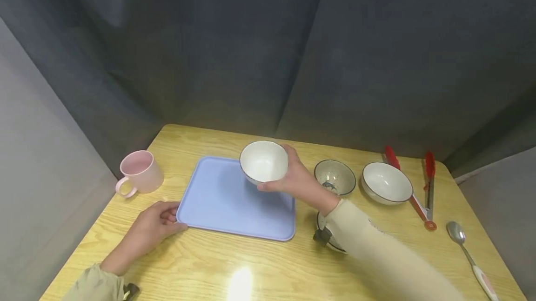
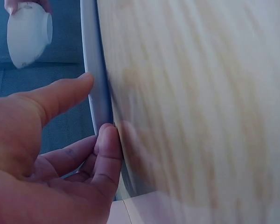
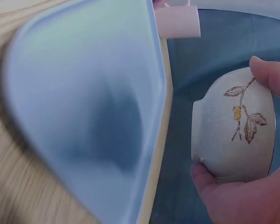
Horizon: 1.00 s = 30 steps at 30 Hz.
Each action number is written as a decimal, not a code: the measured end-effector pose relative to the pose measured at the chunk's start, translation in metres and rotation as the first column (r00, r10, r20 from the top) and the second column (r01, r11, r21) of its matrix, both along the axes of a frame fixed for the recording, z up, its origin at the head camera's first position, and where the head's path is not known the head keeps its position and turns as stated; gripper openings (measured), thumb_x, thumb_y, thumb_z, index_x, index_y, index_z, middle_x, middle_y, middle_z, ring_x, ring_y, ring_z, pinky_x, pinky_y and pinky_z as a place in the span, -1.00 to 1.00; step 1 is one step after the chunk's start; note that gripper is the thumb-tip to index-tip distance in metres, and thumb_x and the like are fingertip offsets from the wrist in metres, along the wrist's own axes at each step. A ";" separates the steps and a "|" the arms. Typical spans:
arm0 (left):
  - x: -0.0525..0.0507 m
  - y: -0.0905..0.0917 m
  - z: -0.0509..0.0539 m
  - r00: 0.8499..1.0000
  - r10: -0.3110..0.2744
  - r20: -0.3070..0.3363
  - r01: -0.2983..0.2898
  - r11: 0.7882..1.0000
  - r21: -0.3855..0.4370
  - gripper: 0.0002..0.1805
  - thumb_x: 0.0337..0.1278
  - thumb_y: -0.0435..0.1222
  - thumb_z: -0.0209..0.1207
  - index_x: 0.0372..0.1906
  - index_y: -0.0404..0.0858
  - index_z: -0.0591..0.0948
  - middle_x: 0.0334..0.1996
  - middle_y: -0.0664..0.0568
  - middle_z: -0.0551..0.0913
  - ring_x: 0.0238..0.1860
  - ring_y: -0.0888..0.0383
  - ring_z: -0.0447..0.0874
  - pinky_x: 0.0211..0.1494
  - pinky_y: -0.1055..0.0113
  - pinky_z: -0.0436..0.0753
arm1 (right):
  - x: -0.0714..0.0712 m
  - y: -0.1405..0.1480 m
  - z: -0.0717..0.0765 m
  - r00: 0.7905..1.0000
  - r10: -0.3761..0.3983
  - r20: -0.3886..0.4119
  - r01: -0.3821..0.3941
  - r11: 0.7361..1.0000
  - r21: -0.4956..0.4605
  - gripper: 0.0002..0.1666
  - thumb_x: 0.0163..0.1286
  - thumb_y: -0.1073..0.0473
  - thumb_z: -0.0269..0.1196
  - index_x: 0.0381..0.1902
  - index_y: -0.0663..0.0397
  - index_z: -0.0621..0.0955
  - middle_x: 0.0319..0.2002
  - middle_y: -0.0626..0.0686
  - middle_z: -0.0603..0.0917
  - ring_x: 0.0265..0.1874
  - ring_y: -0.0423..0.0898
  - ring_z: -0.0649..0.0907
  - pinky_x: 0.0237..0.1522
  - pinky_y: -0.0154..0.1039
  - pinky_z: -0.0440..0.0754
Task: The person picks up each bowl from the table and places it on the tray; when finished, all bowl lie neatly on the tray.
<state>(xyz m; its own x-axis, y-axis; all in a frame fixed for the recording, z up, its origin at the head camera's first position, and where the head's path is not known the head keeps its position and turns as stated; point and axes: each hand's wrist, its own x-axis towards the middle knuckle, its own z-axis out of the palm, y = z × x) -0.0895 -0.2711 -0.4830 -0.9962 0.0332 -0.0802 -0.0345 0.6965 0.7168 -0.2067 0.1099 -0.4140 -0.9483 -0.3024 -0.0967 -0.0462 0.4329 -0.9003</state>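
My right hand (image 1: 293,177) grips a small white bowl (image 1: 264,161) with a dark rim, held above the blue tray (image 1: 226,203). In the right wrist view, a brown branch-and-leaf pattern shows on the outside of the bowl (image 3: 238,121), with the thumb and fingers around it. At the tray's front left corner my left hand (image 1: 148,226) holds the edge. The left wrist view has the thumb and curled fingers against the rim of the tray (image 2: 95,70).
A pink mug (image 1: 144,175) stands left of the tray. To the right are a grey-beige bowl (image 1: 341,180), a white bowl (image 1: 387,184), a bowl partly hidden by my right sleeve (image 1: 322,222), red-tipped tongs (image 1: 430,184), a red-and-white utensil (image 1: 418,208) and a spoon (image 1: 469,257).
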 end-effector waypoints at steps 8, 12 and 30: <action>0.000 0.001 0.002 1.000 0.009 0.008 -0.009 1.000 -0.003 -0.24 0.14 -0.25 0.67 0.37 -0.51 0.65 -0.04 -0.10 0.78 -0.12 0.16 0.73 -0.13 0.48 0.74 | -0.012 -0.037 -0.008 0.999 0.017 0.036 -0.017 1.000 0.005 0.72 -0.02 -0.04 0.82 0.84 -0.01 -0.06 0.65 0.22 0.39 0.53 0.22 0.55 0.64 0.25 0.49; 0.000 0.000 0.002 1.000 0.010 0.020 -0.010 1.000 -0.003 -0.26 0.15 -0.24 0.67 0.37 -0.50 0.66 -0.05 -0.09 0.79 -0.13 0.20 0.72 -0.13 0.49 0.74 | -0.018 -0.049 -0.009 0.999 0.031 0.034 -0.031 0.999 0.009 0.71 0.00 -0.07 0.82 0.84 -0.03 -0.05 0.65 0.19 0.40 0.51 0.19 0.55 0.61 0.23 0.51; -0.002 -0.001 0.002 0.999 0.011 0.033 -0.012 1.000 0.003 -0.26 0.16 -0.25 0.66 0.36 -0.52 0.65 -0.06 -0.09 0.80 -0.13 0.17 0.72 -0.14 0.48 0.72 | -0.047 -0.099 -0.031 0.997 0.081 0.012 -0.082 0.997 0.015 0.68 0.02 -0.06 0.81 0.82 0.09 -0.02 0.62 0.20 0.39 0.49 0.18 0.55 0.62 0.16 0.53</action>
